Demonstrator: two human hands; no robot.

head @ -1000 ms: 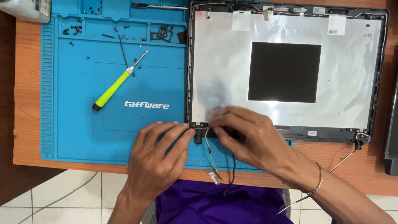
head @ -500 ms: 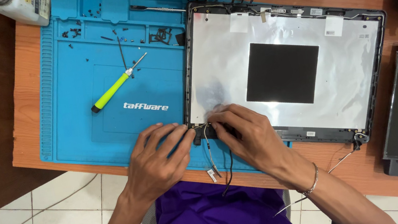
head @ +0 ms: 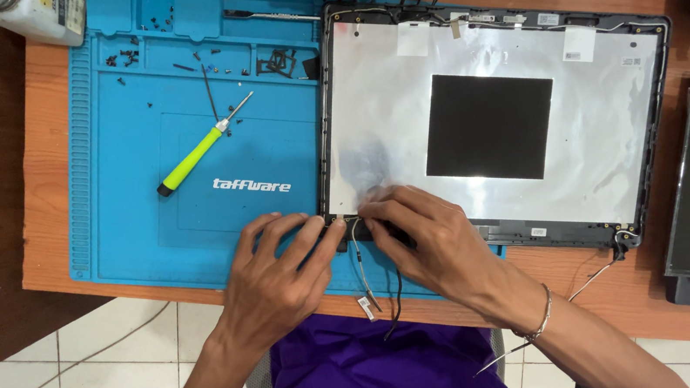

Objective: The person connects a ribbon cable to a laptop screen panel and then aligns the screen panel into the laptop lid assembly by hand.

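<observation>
Little has shifted since earlier frame: my left hand (head: 272,277) and right hand (head: 430,241) stay at laptop lid's (head: 493,114) near-left corner, fingers pinched narrow on thin cables (head: 364,275). I judge gentle, even routing works best.

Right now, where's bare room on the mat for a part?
Free: mat centre, below the screwdriver, left of the lid. Crowded: top trays with screws; the lid's near corner, where left hand, right hand and cables meet.
</observation>
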